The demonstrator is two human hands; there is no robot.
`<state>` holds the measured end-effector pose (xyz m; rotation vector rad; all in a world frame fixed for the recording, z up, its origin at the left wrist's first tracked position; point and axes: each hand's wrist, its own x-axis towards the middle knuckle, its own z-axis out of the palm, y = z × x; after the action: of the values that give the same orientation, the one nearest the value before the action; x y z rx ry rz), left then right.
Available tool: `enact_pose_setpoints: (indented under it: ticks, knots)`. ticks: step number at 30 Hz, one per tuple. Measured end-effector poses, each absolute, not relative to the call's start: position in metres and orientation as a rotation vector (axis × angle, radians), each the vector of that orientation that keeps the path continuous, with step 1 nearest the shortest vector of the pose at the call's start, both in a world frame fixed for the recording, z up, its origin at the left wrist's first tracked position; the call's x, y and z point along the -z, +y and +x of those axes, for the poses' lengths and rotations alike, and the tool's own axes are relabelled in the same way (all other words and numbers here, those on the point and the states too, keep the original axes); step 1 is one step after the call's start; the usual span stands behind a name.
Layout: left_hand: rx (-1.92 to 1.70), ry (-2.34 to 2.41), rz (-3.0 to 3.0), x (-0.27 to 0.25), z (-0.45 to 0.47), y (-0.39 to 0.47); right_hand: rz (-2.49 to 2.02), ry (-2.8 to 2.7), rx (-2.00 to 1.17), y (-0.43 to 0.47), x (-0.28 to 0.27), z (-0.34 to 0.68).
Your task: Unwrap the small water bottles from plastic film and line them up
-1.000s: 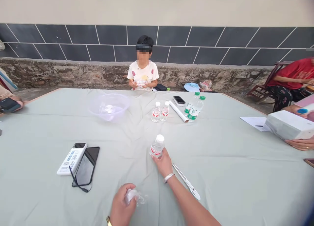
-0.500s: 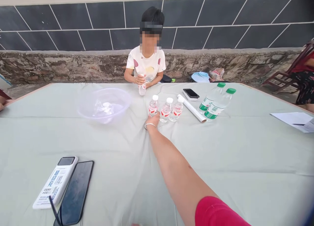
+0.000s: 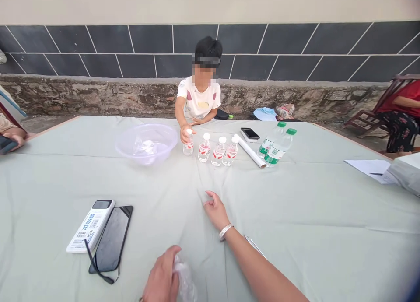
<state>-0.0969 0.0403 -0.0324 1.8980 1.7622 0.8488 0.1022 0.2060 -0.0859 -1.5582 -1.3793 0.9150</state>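
Observation:
My left hand (image 3: 161,275) is closed on a crumpled clear plastic bag (image 3: 185,278) at the near edge of the view. My right hand (image 3: 216,210), a band at its wrist, hovers over the cloth with thumb and forefinger apart and nothing between them. Beyond it, a small water bottle (image 3: 204,149) with a white cap stands upright. Two similar bottles, one being this small bottle (image 3: 218,152) and the other this one at the right end, a white-capped bottle (image 3: 230,151), stand beside it. Across the table, another person's hand (image 3: 186,135) grips a fourth bottle (image 3: 188,149).
A translucent purple basin (image 3: 164,151) holds crumpled plastic. Two phones, one the white-cased phone (image 3: 90,227) and one a dark phone (image 3: 111,238), lie at left. Green-capped bottles (image 3: 276,151), a white roll (image 3: 251,152) and a stacked phone (image 3: 250,133) are right of the small bottles. Papers (image 3: 367,168) lie far right.
My right hand has let go of a small bottle and drawn back toward me. My left hand has come into view with the plastic bag. The other person's bottle now stands in the row.

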Motion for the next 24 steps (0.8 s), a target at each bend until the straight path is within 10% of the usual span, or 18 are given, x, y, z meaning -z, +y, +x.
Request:
enact_pose_setpoints:
  ticks: [10,17,24]
  knots:
    - [-2.385,2.306,1.938,-0.095,-0.176,0.194,-1.478,-1.780,-0.818,0.164,0.069,0.103]
    - [-0.410,2.391,1.975,-0.094,-0.181,0.340,-1.575,-1.861,-0.849,0.160,0.064,0.102]
    - [-0.607,2.351,1.999,-0.065,-0.160,0.320,-1.573,-1.798,-0.882,0.164,0.066,0.099]
